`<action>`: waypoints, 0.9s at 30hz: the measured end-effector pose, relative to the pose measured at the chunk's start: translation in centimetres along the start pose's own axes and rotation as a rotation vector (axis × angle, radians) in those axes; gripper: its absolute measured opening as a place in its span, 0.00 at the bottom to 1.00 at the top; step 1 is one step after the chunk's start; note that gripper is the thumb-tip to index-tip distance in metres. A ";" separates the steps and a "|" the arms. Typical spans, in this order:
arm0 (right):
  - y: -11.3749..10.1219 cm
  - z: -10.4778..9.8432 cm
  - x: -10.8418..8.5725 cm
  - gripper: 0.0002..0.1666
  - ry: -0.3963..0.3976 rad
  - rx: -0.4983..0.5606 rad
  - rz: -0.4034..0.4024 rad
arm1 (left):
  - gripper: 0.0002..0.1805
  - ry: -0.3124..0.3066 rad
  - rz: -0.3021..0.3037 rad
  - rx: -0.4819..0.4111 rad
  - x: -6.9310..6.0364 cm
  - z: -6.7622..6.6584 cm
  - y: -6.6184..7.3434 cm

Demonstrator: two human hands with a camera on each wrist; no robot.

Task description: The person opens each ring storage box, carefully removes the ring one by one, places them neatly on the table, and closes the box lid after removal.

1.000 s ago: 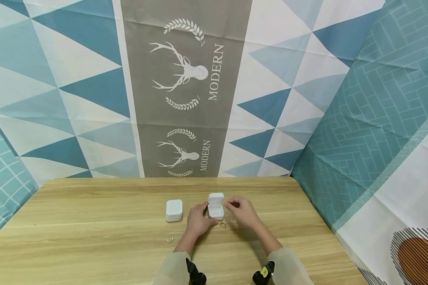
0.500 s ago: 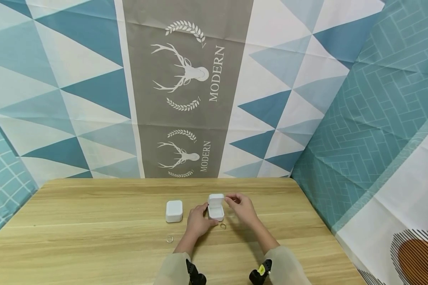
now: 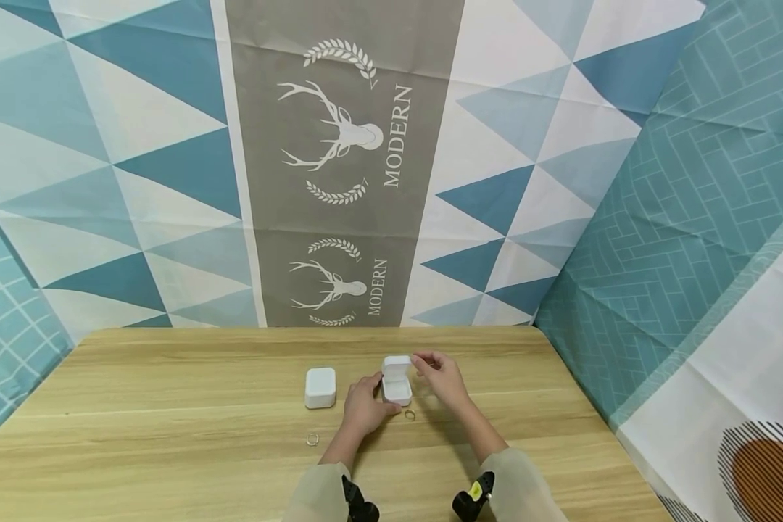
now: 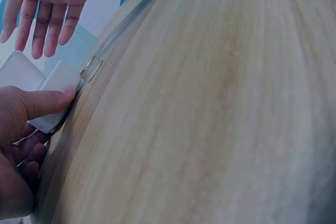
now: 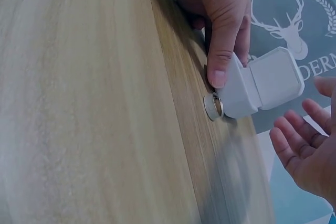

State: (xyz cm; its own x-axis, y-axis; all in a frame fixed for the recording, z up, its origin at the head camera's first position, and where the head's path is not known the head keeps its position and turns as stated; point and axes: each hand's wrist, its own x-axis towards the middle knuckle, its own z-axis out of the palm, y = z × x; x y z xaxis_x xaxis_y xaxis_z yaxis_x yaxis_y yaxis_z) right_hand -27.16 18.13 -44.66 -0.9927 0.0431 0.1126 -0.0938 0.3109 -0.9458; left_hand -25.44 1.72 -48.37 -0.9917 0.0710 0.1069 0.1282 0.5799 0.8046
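Observation:
A small white ring box (image 3: 396,391) stands on the wooden table with its lid (image 5: 276,77) raised. My left hand (image 3: 363,407) grips this box from the left; in the left wrist view the thumb (image 4: 52,101) presses on its front. Just right of the lid is my right hand (image 3: 441,378). Its fingers (image 5: 300,135) are loosely bent, apart from the box, with nothing visible between them. A ring (image 5: 213,106) stands on the table right by the box's front. Any contents of the box are out of sight.
Left of the hands sits a second white box (image 3: 320,388), its lid closed. Nearer the front lies another ring (image 3: 312,439). The wooden table (image 3: 170,406) reaches back to a patterned cloth (image 3: 339,181), with more cloth hanging at the right side.
My right hand has risen slightly along the raised lid, and its fingers look looser. The left hand, both boxes and the rings keep their places.

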 end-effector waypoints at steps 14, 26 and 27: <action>-3.3 0.3 -1.3 0.23 -0.030 -0.001 -0.012 | 0.42 -0.002 0.013 0.001 -0.1 -0.1 0.0; -0.3 0.9 0.4 0.23 -0.003 -0.005 -0.001 | 0.43 -0.004 0.009 0.007 -0.1 0.0 0.1; -0.2 1.0 0.5 0.22 -0.005 -0.008 -0.004 | 0.43 -0.003 0.011 0.009 -0.1 0.0 0.1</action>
State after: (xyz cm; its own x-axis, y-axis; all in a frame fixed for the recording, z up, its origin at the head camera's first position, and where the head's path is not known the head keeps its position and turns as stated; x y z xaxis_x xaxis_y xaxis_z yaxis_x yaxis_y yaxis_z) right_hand -27.69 17.16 -44.72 -0.9927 0.0375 0.1148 -0.0970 0.3186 -0.9429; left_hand -25.29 1.73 -48.32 -0.9903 0.0794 0.1140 0.1389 0.5865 0.7979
